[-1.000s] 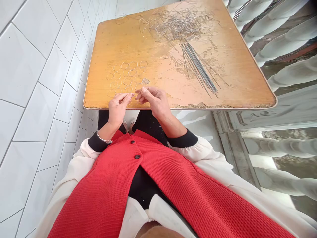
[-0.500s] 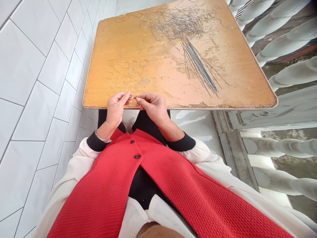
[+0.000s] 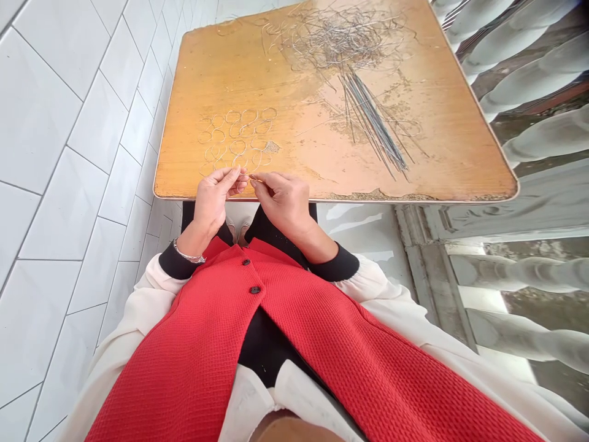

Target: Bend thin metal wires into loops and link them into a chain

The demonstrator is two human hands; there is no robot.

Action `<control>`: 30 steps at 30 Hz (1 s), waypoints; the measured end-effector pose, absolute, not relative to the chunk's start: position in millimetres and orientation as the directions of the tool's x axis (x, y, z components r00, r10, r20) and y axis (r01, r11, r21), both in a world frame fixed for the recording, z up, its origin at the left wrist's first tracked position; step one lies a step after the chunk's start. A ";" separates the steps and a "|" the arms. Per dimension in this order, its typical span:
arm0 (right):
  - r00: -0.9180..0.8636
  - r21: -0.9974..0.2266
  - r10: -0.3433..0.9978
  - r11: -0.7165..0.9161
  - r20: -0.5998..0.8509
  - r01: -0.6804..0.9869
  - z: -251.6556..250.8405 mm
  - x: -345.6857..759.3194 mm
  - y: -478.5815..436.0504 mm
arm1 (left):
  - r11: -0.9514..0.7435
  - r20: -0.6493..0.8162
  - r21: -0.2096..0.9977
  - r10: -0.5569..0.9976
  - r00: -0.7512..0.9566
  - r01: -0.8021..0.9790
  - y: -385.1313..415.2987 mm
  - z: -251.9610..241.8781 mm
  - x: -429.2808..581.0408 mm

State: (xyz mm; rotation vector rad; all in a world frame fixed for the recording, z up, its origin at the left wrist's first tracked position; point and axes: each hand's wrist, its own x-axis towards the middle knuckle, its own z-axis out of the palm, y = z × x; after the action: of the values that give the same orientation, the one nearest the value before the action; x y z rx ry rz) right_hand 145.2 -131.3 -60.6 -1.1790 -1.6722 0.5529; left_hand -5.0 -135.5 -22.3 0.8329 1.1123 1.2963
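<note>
My left hand (image 3: 215, 195) and my right hand (image 3: 284, 199) meet over the near edge of the table, fingertips almost touching. Each pinches a thin piece of wire (image 3: 249, 177) that runs between them; most of it is hidden by the fingers. Just beyond my hands, several thin wire rings (image 3: 238, 146) lie spread in rough rows on the tabletop. Farther right rests a bundle of straight grey wires (image 3: 375, 120). Behind that bundle is a tangled heap of bent wire (image 3: 347, 40).
The worn wooden table (image 3: 207, 73) has a chipped near edge, with its veneer peeled on the right. A white tiled wall (image 3: 87, 153) runs along the left side. White balusters (image 3: 543, 132) stand to the right.
My right hand has turned slightly, its fingers curling more over the wire. My left hand has shifted a little to the left. The rings and wires on the table lie as before.
</note>
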 end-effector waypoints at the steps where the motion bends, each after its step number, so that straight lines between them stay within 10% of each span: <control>1: -0.051 -0.780 0.888 0.428 0.457 0.457 -60.3 145.6 -131.2 | 0.138 -0.164 0.943 0.985 -0.062 -0.302 -135.5 -21.7 -5.5; 18: -0.054 -0.888 0.931 0.360 0.360 0.285 -53.4 156.0 -125.4 | 0.169 -0.154 0.957 0.985 0.082 -0.234 -130.1 -17.8 -16.7; 25: -0.109 -0.974 0.992 0.037 0.063 -0.226 -59.0 137.3 -136.7 | 0.097 -0.134 0.934 0.987 -0.086 -0.345 -131.6 -26.7 -5.4; 30: -0.143 -0.953 0.987 0.032 0.078 -0.302 -62.0 130.5 -140.7 | 0.086 -0.131 0.917 0.987 -0.092 -0.389 -131.4 -26.3 -5.8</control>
State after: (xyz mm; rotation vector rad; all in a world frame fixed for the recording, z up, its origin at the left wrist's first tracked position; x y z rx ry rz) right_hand 130.5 -140.7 -62.0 -0.8653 -1.1139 1.4060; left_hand -5.8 -131.4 -26.3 0.7793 1.0436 1.3711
